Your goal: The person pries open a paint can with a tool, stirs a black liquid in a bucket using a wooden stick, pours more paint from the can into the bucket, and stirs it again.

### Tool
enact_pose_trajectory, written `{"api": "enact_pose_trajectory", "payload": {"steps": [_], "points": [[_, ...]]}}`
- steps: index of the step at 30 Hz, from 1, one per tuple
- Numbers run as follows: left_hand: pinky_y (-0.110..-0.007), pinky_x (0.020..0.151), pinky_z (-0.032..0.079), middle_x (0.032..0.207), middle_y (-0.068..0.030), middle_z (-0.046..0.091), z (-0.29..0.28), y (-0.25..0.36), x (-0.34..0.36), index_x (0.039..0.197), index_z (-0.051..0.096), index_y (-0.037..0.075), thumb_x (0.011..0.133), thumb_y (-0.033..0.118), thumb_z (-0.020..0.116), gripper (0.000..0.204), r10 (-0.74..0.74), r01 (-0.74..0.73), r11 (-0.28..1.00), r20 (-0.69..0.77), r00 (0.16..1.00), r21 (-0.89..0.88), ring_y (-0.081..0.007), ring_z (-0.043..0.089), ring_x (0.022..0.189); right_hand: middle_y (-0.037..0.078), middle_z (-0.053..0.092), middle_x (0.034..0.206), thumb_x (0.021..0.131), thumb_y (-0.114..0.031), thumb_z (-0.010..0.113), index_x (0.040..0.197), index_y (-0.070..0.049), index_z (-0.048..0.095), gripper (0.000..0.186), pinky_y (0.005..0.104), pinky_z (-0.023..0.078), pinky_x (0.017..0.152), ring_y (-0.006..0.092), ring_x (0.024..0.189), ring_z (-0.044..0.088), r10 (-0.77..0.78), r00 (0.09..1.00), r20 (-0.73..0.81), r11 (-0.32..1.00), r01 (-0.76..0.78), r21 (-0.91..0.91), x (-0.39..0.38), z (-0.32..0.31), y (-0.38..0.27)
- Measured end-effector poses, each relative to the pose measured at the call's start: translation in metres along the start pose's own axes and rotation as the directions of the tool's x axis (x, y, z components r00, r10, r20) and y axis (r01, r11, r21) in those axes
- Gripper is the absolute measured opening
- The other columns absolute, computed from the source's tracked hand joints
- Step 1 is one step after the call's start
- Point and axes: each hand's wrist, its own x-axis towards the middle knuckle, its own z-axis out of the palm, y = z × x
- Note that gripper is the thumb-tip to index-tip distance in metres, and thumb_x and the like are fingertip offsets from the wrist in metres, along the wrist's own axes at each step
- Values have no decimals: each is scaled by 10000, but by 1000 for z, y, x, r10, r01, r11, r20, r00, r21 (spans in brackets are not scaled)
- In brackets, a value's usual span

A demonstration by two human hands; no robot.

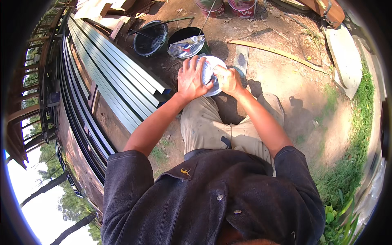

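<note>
Between my knees is a round white container (213, 61) with a pale lid-like disc on top; its details are partly hidden by my hands. My left hand (191, 81) lies over its left side, fingers bent round the top. My right hand (230, 81) grips its right side with thumb and curled fingers. Just beyond them, a black bucket (181, 36) has a crumpled silvery tray-like item (185, 47) across its mouth.
Long metal channels (110, 73) lie along my left. Behind are a dark tub (150, 38) and red-and-white buckets (241, 8). A yellowish board (277, 52) crosses the dirt. At right are a pale sack-like piece (343, 57) and grass (347, 171).
</note>
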Motion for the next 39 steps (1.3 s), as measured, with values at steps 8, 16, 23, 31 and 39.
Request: {"api": "enact_pose_trajectory", "payload": {"steps": [8,16,23,31,39], "points": [[-577,1114,485,1566,-167,495,-5,2,1,1551,504,118,733,503,866,973,70,-70,996,3,998,55,-415,460,1453,282,762,860,866,-134,655,1007,-28,798,227,566,614,746,469,837,774,121,973,196,873,-10,-487,37,-29,-60],[-568,1105,489,1537,-159,515,1,4,-8,1537,513,114,721,466,870,957,61,-60,997,-19,998,43,-404,476,1432,224,791,1008,1005,-171,660,1084,-44,800,205,515,620,801,453,913,760,-63,992,107,994,71,-78,16,-12,8],[-549,1124,489,1529,-151,529,3,6,-3,1508,527,102,709,420,884,931,63,-63,998,-24,998,18,-399,489,1427,230,794,1066,1043,-203,639,1145,-44,812,257,518,619,859,440,979,770,-61,998,-8,998,61,11,9,3,22],[-569,1156,476,1566,-179,514,2,12,-6,1530,512,113,716,423,889,949,41,-41,999,-22,999,0,-429,473,1451,254,789,881,843,-173,697,1136,16,746,351,513,634,772,396,851,806,290,957,32,883,-254,-395,4,-12,-78],[-585,1134,488,1550,-209,516,-1,8,0,1527,511,111,723,469,889,958,96,-96,995,-18,995,5,-441,479,1438,265,774,935,911,-176,652,1248,-18,745,383,554,617,769,444,847,771,112,981,161,962,-66,-265,4,-24,-34]]}}
